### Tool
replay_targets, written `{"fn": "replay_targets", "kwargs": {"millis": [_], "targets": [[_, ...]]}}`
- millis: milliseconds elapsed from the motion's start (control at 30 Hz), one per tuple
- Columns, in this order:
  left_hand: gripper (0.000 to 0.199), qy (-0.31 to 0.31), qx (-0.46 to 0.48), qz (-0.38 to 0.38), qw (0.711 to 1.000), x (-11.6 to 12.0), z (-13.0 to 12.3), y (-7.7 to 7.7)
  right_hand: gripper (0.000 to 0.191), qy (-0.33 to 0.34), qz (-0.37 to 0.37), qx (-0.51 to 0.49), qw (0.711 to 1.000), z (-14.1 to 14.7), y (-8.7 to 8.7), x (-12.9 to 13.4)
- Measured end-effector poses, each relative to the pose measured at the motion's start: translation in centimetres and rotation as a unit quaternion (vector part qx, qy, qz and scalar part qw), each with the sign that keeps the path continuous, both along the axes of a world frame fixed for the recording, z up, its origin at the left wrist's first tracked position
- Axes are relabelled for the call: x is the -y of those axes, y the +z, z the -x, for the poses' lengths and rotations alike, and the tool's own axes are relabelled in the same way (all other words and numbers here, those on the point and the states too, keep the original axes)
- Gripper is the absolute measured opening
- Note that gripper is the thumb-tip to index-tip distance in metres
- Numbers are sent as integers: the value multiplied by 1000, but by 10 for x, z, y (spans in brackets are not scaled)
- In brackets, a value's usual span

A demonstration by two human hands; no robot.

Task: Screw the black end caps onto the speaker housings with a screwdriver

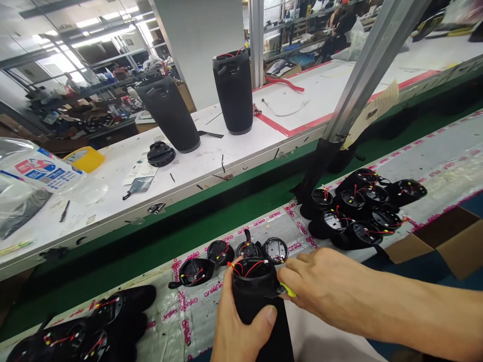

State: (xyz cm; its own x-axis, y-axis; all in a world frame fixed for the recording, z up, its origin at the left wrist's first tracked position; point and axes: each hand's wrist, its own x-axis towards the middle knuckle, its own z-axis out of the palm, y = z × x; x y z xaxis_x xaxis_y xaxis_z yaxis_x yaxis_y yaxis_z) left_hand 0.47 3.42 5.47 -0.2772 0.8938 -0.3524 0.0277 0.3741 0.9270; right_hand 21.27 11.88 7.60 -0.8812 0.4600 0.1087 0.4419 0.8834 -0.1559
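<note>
Your left hand (241, 329) holds a black cylindrical housing (252, 296) with red wires at its open top. Your right hand (311, 279) grips a small yellow-green tool (289, 290) at its side, just below the rim. Beyond it, four black open-topped housings (204, 266) are placed on a grey surface with pink lettering (169, 332).

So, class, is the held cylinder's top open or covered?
Open: the black cylinder in the left hand shows red wires within its uncovered rim.

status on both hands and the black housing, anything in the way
Left hand gripping black cylindrical housing, open end up. Right hand holding yellow-handled tool at its upper side. Other open housings just beyond, none blocking.
</note>
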Motion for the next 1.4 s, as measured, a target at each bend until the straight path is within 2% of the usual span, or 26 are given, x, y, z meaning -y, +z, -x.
{"fn": "replay_targets", "kwargs": {"millis": [100, 233, 400, 633, 800, 967, 1067, 1133, 1233, 1300, 1400], "targets": [[91, 8, -14, 8, 1000, 3, 0, -1, 22, 15, -25, 6, 1000, 0, 1, 3], [89, 10, -30, 17, 999, 7, 1, -6, 25, 44, -17, 29, 998, 1, 5, 3], [88, 11, -57, 26, 998, 11, 4, -12, 23, 35, -23, 33, 999, 2, 5, 3], [85, -7, -91, 12, 996, 7, 4, -5, 21, 11, -47, 32, 998, 1, 3, 9], [85, -11, -85, -10, 996, 5, 5, -8, 21, 41, -53, 48, 997, 0, 10, 5], [81, -18, -111, -4, 994, 6, 5, -11, 20, 33, -48, 38, 998, -1, 9, 8], [81, -20, -153, 8, 988, 7, 5, -9, 21, 22, -35, 49, 998, -1, 4, 10], [84, -28, -184, 13, 982, 7, 5, -7, 22, 37, -21, 47, 998, -1, 1, 8], [89, -36, -198, 25, 979, 4, 6, -8, 13, 47, 2, 8, 999, -2, -6, -1], [92, -28, -154, 20, 987, 1, 8, -14, 11, 27, 38, -34, 998, -4, -10, -7], [92, -12, -46, 7, 999, -1, 12, -28, 21, 2, 130, -119, 984, -11, -10, -14]]}}
